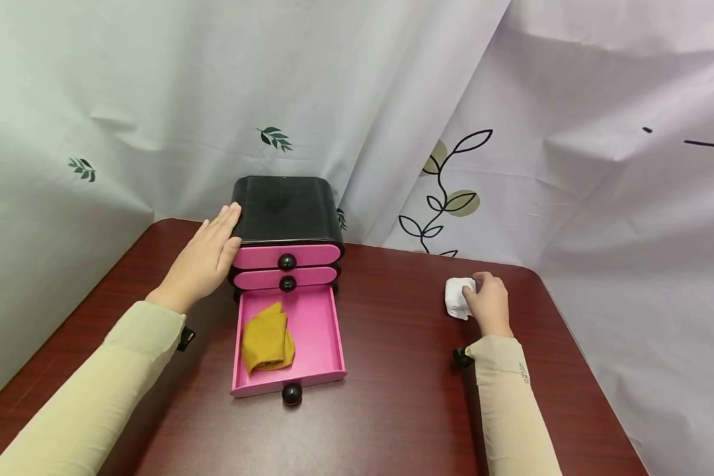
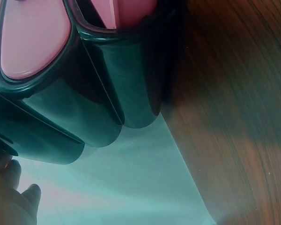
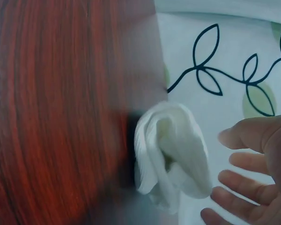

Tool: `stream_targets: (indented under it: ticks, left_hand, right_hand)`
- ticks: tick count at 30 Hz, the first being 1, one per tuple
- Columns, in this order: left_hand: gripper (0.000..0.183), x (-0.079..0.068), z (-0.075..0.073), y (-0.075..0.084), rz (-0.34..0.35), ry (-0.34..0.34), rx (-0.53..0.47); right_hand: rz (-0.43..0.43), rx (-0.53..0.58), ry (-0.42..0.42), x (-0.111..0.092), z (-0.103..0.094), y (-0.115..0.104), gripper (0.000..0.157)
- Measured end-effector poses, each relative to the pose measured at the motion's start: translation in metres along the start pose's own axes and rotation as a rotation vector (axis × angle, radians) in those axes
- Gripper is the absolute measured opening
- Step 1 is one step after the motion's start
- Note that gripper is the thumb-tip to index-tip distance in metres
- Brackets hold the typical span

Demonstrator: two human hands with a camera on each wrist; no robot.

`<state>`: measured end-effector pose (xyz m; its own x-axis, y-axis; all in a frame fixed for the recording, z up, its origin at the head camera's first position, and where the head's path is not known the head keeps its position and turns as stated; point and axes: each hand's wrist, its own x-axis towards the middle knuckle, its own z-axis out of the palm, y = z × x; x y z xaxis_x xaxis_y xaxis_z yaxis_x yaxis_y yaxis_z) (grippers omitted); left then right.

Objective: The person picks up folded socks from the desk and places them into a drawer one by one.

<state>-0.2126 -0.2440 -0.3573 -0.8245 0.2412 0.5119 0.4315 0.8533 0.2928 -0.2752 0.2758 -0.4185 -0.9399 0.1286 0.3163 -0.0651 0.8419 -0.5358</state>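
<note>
My left hand point(image 1: 199, 264) rests with fairly straight fingers along the left side of a small black drawer cabinet point(image 1: 282, 208) with pink drawer fronts. Its bottom drawer point(image 1: 315, 330) is pulled out, and a folded mustard-yellow cloth point(image 1: 268, 340) lies in the left part of it. Over at the right, my right hand point(image 1: 490, 304) is beside a folded white cloth point(image 1: 457, 297) on the table. In the right wrist view, the spread fingers point(image 3: 243, 187) and thumb are close to the white cloth point(image 3: 173, 159) but not closed around it.
A dark red-brown wooden table point(image 1: 393, 370) carries everything. Behind it hangs a white curtain point(image 1: 214, 86) with a leaf pattern, close to the cabinet's back. The pulled-out drawer's round black knob point(image 1: 292, 395) juts toward the front.
</note>
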Motion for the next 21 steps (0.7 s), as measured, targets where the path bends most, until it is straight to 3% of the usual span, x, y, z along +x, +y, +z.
stream_targets:
  ticks: [11,18,21]
  left_hand:
    - [0.057,-0.0001,0.0015,-0.0018,-0.001,0.001,0.001]
    - [0.057,0.0006,0.0011,-0.0015,-0.002,0.0,-0.001]
    - [0.057,0.0002,0.0017,-0.0023,0.0,0.001,0.007]
  right_hand:
    - [0.222,0.012,-0.224,0.005,0.0042,0.0066,0.055]
    - [0.308,0.036,-0.227,0.0014,0.006,0.003,0.052]
    - [0.364,0.111,-0.231,0.0011,0.0067,0.002,0.048]
